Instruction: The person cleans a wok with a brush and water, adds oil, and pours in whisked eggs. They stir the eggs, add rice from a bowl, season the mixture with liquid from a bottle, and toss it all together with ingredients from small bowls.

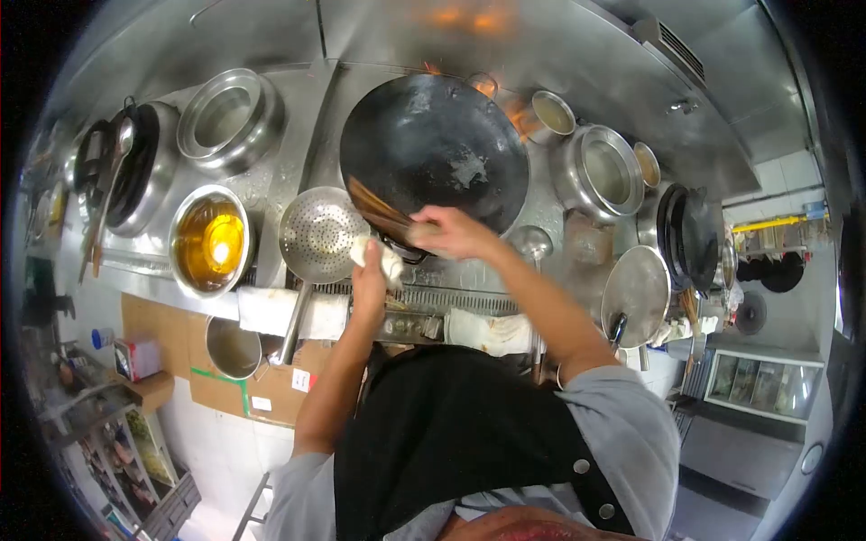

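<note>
A large black wok (424, 135) sits over flames on the stove, with a small wet patch on its inner surface. My right hand (451, 233) is closed around a bamboo wok brush (377, 209), whose bristles reach over the wok's near-left rim. At the wok's near edge, my left hand (367, 287) grips a folded white cloth (390, 262) beside the wok's handle. Whether the cloth is wrapped round that handle is hard to make out. Just left of the cloth lies a perforated strainer (316, 233), its long handle pointing toward me.
Flames (520, 119) show behind the wok at right. A bowl of yellow oil (209, 239) stands at left. Metal pots (230, 122) sit back left, and more pots (606, 171) at right. A ladle (530, 242) and a mesh strainer (636, 293) lie right of my arm.
</note>
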{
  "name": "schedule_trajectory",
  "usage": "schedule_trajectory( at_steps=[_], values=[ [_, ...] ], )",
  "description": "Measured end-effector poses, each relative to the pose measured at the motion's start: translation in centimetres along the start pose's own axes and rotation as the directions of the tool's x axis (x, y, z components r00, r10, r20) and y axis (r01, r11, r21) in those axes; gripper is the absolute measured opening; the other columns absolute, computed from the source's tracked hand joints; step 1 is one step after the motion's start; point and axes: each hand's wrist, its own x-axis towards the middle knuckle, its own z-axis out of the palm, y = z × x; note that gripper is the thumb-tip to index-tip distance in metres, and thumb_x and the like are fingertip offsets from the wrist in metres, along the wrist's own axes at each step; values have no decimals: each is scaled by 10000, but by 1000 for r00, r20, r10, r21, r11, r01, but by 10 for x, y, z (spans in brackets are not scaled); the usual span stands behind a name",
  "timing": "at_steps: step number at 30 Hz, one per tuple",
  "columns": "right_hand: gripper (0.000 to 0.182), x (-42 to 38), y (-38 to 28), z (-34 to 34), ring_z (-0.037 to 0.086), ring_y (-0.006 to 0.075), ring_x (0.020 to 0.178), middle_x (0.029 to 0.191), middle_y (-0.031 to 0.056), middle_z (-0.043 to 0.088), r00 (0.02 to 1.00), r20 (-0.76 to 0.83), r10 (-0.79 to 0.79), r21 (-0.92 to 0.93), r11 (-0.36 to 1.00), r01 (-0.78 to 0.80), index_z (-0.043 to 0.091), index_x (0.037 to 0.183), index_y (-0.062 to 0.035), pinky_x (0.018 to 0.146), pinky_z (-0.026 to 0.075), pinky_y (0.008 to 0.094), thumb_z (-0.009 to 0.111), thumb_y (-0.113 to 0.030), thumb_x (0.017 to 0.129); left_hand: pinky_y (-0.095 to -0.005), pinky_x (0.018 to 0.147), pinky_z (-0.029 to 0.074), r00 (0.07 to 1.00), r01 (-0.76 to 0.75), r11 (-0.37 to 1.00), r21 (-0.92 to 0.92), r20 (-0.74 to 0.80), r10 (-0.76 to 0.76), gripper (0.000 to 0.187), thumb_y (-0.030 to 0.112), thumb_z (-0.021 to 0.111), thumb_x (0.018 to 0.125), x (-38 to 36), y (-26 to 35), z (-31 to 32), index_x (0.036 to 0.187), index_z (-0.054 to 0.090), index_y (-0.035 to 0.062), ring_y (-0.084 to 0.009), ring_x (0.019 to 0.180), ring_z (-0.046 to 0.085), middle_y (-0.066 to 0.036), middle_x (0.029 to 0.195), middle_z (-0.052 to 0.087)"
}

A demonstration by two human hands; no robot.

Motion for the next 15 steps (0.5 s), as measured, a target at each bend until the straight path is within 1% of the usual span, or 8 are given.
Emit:
schedule_trajectory(
  at_steps=[2, 3, 4, 5, 7, 9, 11, 15],
  values=[
    [442, -18, 48, -66, 670, 217, 1141, 1173, 137, 728, 974, 159, 161, -226, 966, -123, 715, 1246, -70, 1020, 506, 352, 774, -334, 897, -357, 737, 557, 990, 120, 992, -46, -65, -123, 579, 564, 444, 1069, -16, 1, -3, 1270, 587, 40, -176, 876, 667, -72, 1005, 697],
    [464, 3, 173, -110, 699, 314, 1083, 1124, 132, 743, 997, 20, -79, -578, 812, 76, 726, 1196, -129, 860, 569, 432, 754, -428, 842, -359, 721, 559, 989, 146, 986, -85, 23, -145, 585, 583, 434, 1065, -17, 2, -6, 1250, 589, 50, -177, 876, 672, -70, 1009, 698],
    [331, -5, 149, -146, 714, 318, 975, 1030, 141, 747, 912, -401, -85, -665, 712, -226, 711, 1112, -100, 814, 566, 443, 683, -339, 886, -361, 704, 561, 981, 177, 976, -125, 108, -164, 592, 601, 424, 1062, -18, 2, -7, 1231, 590, 59, -177, 877, 676, -67, 1012, 699],
    [222, -13, 121, -182, 728, 322, 867, 936, 151, 751, 659, -749, -76, -527, 670, -523, 696, 1029, -70, 768, 563, 454, 613, -250, 930, -362, 637, 551, 972, 175, 978, -112, 178, -153, 579, 627, 406, 1056, -12, -4, -3, 1174, 595, 92, -175, 836, 679, -56, 994, 697],
    [227, 11, 127, -171, 722, 347, 856, 918, 186, 739, 512, -858, 30, -4, 998, -65, 708, 1009, -61, 750, 562, 458, 591, -240, 932, -333, 571, 525, 988, 94, 995, -31, 128, -89, 398, 463, 549, 1043, -20, 14, 24, 1155, 590, 84, -157, 785, 669, -46, 954, 686],
    [250, 31, 83, -115, 713, 396, 878, 921, 215, 728, 483, -873, -67, -83, 997, -11, 731, 953, -49, 770, 562, 478, 617, -268, 913, -319, 548, 513, 990, 9, 999, 34, 140, -13, 271, 317, 624, 1015, -14, 16, 30, 1134, 589, 77, -147, 778, 666, -47, 947, 680],
    [314, 62, 67, -43, 713, 397, 906, 1069, 197, 735, 895, -395, 207, -149, 947, -285, 740, 1013, -27, 844, 549, 495, 731, -287, 836, -308, 531, 499, 983, -48, 998, 32, 179, 41, 201, 203, 658, 981, -2, 5, 27, 1113, 586, 69, -140, 766, 662, -46, 938, 673],
    [586, 29, 1, 7, 724, 248, 791, 1106, 97, 744, 982, 73, 173, 181, 966, -184, 676, 1334, -151, 660, 588, 421, 766, -473, 852, -318, 508, 489, 964, -233, 970, -65, 115, 239, 202, 206, 661, 955, 14, -13, 31, 1062, 603, 45, -142, 707, 643, -42, 888, 651]
  ],
)
